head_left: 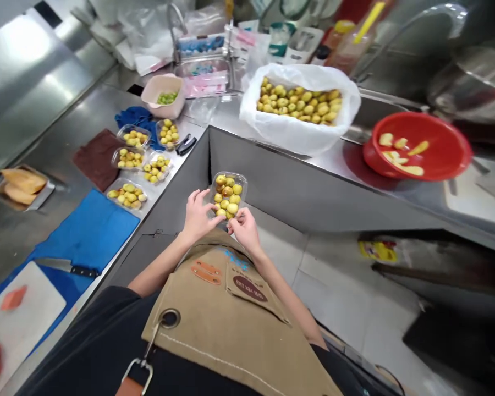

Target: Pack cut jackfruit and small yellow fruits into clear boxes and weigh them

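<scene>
In front of my apron I hold a clear plastic fruit box (244, 182) filled with small yellow-green fruits (226, 204) that look like jujubes, a few with brown patches. My left hand (198, 215) wraps the box's left side, its thumb by the near fruits. At the near right corner, the curled fingers of my right hand (245, 228) pinch the box; its fingertips are partly hidden. On the left counter stand several similar filled boxes (127, 193). Ahead, a large container lined with a white plastic bag (289, 135) holds many more of these fruits (299, 103).
A red basin (431, 157) with pale peel pieces stands on the right counter. To the left lie a blue cloth (86, 220), a knife (72, 268), a white cutting board (35, 302) and a brown cloth (99, 157). A pink basin (154, 91) and a black stapler-like tool (186, 144) are farther back.
</scene>
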`<state>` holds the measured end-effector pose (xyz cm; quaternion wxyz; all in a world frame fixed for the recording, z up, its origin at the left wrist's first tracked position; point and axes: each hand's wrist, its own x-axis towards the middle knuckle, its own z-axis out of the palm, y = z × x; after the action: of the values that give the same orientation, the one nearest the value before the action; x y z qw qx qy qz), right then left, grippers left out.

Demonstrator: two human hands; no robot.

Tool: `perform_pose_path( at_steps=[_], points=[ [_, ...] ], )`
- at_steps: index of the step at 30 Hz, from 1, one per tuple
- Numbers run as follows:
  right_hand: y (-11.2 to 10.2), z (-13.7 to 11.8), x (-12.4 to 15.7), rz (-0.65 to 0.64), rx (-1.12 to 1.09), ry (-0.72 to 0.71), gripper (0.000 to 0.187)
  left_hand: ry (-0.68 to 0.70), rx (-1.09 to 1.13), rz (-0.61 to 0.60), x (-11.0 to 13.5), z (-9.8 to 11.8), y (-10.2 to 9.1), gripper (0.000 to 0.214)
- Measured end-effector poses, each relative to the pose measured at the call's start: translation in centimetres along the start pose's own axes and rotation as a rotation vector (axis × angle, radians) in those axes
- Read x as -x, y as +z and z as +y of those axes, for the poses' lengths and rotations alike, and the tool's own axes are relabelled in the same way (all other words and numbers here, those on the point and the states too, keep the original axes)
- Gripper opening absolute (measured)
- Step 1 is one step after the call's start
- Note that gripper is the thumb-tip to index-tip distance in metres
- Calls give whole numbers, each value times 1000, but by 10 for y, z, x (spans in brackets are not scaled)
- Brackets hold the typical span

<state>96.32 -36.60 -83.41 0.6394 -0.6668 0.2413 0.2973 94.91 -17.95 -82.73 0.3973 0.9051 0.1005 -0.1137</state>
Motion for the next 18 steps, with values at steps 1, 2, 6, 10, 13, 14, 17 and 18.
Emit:
perform_pose_path(
  at_steps=[1, 2, 6, 10, 13, 14, 17, 18],
  points=[
    [5, 0, -6, -39, 30, -8, 31, -45, -15, 10, 0, -2, -1, 25],
    [9, 0, -12, -75, 59, -17, 30, -87, -27, 12, -1, -5, -2, 27],
    [26, -5, -39, -205, 142, -17, 31, -229, 7, -18, -9, -20, -7, 29],
    [46, -13, -63, -339, 184, 96, 39, -381, 189, 48, -8, -37, -9, 21],
    [63, -17, -78, -469, 207, 128, 38, -483, 272, 160, 3, -47, -16, 19],
    [70, -18, -83, -515, 214, 129, 37, -515, 288, 206, 8, -52, -22, 20],
    [104, -24, -99, -694, 291, 175, 37, -619, 363, 421, 30, -69, -56, 27],
    [120, -26, -103, -765, 327, 199, 38, -658, 378, 522, 42, -76, -72, 32]
  ],
)
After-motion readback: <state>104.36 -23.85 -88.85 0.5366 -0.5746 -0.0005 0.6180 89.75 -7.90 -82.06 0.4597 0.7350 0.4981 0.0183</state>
